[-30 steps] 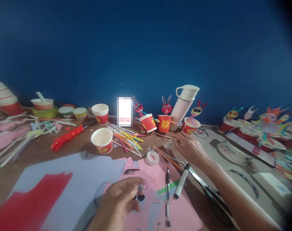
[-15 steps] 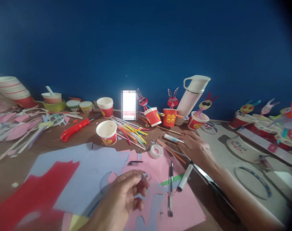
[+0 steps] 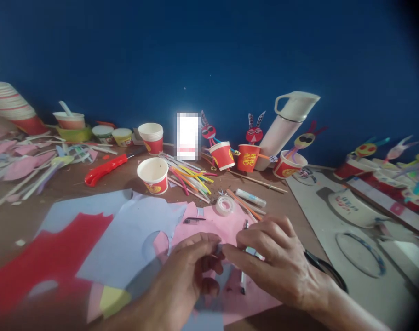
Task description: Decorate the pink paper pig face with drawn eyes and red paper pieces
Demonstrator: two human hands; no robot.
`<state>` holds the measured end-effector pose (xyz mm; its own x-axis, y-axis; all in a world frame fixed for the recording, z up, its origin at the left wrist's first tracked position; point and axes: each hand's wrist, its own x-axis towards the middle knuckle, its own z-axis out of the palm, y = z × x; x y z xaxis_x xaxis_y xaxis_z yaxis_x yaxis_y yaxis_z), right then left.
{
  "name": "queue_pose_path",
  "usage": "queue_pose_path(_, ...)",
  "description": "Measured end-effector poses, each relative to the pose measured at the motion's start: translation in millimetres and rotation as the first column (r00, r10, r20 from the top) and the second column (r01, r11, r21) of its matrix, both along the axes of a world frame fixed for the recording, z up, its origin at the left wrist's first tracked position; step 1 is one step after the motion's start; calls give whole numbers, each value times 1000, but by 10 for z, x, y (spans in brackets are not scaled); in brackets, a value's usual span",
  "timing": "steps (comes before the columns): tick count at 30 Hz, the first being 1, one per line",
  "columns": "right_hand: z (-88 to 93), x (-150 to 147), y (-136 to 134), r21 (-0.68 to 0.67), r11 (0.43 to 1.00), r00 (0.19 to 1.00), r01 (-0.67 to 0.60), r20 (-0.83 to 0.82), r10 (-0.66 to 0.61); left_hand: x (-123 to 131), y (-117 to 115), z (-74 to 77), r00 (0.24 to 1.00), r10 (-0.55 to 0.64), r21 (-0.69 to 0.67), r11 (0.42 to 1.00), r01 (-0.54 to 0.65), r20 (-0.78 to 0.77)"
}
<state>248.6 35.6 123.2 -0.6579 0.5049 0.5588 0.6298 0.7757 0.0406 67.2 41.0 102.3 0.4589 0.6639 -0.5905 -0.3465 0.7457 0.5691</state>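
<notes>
My left hand [image 3: 192, 264] is closed in a pinch on a small pale bluish piece [image 3: 219, 248], too small to make out its kind. My right hand [image 3: 280, 262] has its fingers bent together, and its thumb and fingertips meet that piece; whether they hold anything else is hidden. Below both hands lies pink paper [image 3: 257, 303]. A pen [image 3: 243, 282] rests on it, partly covered by my right hand. Beyond the hands are a clear tape roll [image 3: 226, 205], a pen cap [image 3: 194, 220] and a white glue stick [image 3: 250, 197]. Black scissors handles [image 3: 328, 271] show beneath my right wrist.
Light blue paper [image 3: 106, 257] and red paper [image 3: 57, 248] spread to the left. A red-handled cutter [image 3: 106, 170], paper cup [image 3: 153, 174] and coloured strips [image 3: 192, 179] lie farther back. Cups with rabbit-like figures [image 3: 249, 156] and a thermos [image 3: 288, 124] line the blue wall.
My right hand has come back from beside the glue stick toward me and left, meeting my left hand at the small piece. The view has shifted slightly.
</notes>
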Motion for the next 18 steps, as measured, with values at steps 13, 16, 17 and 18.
queue_pose_path(13, -114, -100, -59, -500, 865, 887, 38, -382, -259, -211, -31, -79, 1000, -16, 12, 1000, 16, -25)
queue_pose_path(16, -178, -155, -96, -881, 415, 612, -224, -459, -644, -349, -30, -79, 947, 10, 263, 962, 79, -321)
queue_pose_path(17, -209, -179, -107, -898, 263, 525, -352, -422, -739, -374, -24, -70, 916, 37, 368, 922, 123, -400)
queue_pose_path(18, -242, -205, -118, -871, 152, 458, -467, -385, -801, -384, -14, -60, 890, 69, 463, 870, 168, -451)
